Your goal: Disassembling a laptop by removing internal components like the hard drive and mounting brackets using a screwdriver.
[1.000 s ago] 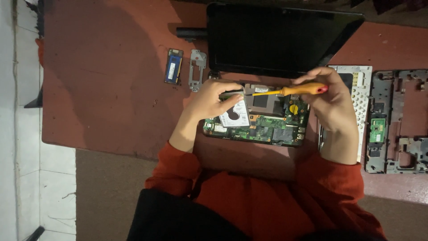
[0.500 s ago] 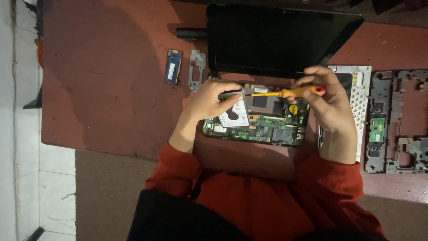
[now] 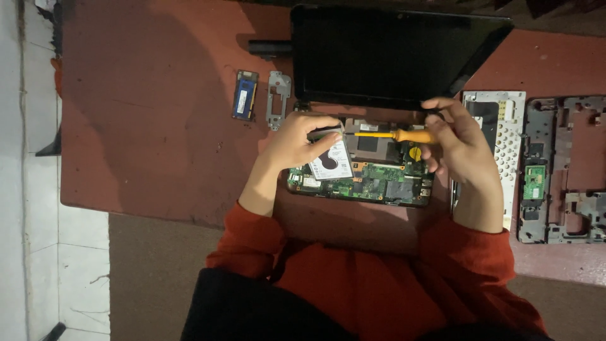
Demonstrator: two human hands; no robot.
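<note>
An opened laptop base (image 3: 360, 183) lies near the front edge of a reddish-brown table (image 3: 158, 126), its green circuit board bare and its dark screen (image 3: 391, 57) standing behind. The left hand (image 3: 297, 142) rests on the board's left part, fingers curled onto the upper edge of a silver hard drive (image 3: 331, 161) with a white label, which sits tilted. The right hand (image 3: 457, 142) pinches a yellow-handled screwdriver (image 3: 394, 134), held level with its thin shaft pointing left towards the left fingertips. Left of the hands lie a blue memory module (image 3: 244, 95) and a grey metal bracket (image 3: 278, 98). To the right sit a pale keyboard plate (image 3: 505, 145) and a grey plastic case frame (image 3: 565, 170).
</note>
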